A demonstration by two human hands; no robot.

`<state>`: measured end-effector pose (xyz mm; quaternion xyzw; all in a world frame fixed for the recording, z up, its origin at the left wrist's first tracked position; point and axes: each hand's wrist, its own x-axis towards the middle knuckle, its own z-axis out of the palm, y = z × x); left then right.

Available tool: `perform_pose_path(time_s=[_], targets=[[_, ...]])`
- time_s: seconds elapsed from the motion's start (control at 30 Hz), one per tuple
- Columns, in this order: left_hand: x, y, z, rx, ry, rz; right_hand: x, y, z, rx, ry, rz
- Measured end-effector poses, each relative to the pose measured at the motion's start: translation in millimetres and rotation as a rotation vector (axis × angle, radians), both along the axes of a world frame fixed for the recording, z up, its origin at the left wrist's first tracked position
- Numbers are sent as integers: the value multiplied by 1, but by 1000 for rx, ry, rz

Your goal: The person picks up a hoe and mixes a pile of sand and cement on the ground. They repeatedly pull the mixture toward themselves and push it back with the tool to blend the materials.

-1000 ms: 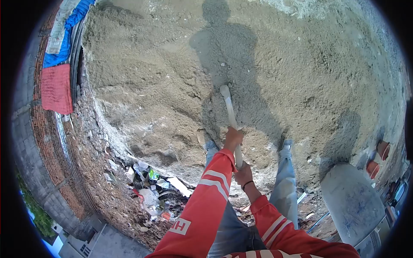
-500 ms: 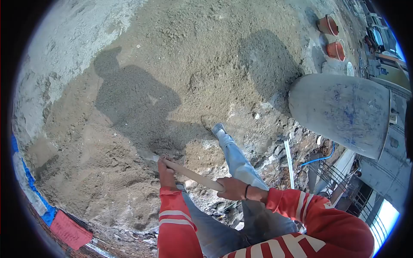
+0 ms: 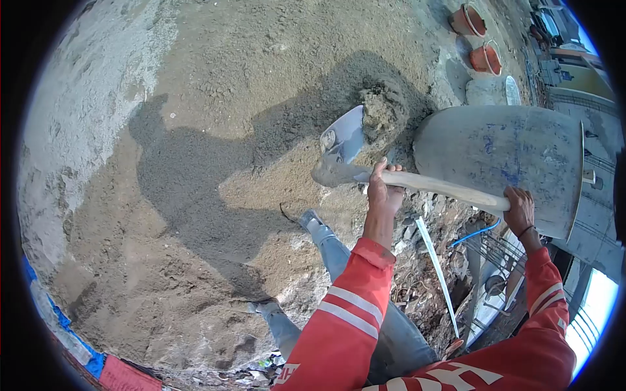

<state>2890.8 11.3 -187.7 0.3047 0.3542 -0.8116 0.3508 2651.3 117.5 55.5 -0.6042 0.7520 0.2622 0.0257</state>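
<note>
Both hands are closed around the pale wooden handle of a shovel (image 3: 450, 189). My left hand (image 3: 385, 190) wraps it near the blade, while my right hand (image 3: 520, 210) grips the far end. The metal blade (image 3: 351, 135) is raised and tilted to the left of the drum. A clump of wet sandy mix (image 3: 385, 116) is at the blade's edge. Just beyond the handle lies a big grey drum (image 3: 499, 153) with blue smudges, its rounded end towards the mix. Sandy ground (image 3: 195, 287) spreads out to the left, under my shadow.
Two orange buckets (image 3: 485, 60) stand at the upper right, near a pale round container (image 3: 512, 90). Rubble, a white strip (image 3: 437, 277), a blue tube (image 3: 475, 233) and metal bars lie below the drum. A red sheet (image 3: 127, 376) is at the lower left.
The shovel has swung up and right from the ground, and its blade now shows with mix by it. Both hands moved right with the handle.
</note>
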Motion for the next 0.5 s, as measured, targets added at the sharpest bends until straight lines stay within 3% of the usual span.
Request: perform_pose_path(time_s=[0.1, 0.2, 0.23, 0.33, 0.4, 0.5], targets=[[49, 6, -2, 10, -76, -12, 33, 15, -20, 38, -172, 26], [147, 43, -33, -83, -231, 90, 121, 37, -64, 294, -550, -36], [186, 58, -46, -25, -340, 86, 157, 48, -84, 458, -553, -7], [335, 95, -76, 169, -627, 119, 293, 81, -140, 574, -719, 18], [438, 121, -86, 106, -920, 11, 391, 101, -172, 553, -842, 20], [582, 141, -86, 100, -1217, 44, 538, 124, -218, 601, -1005, 3]])
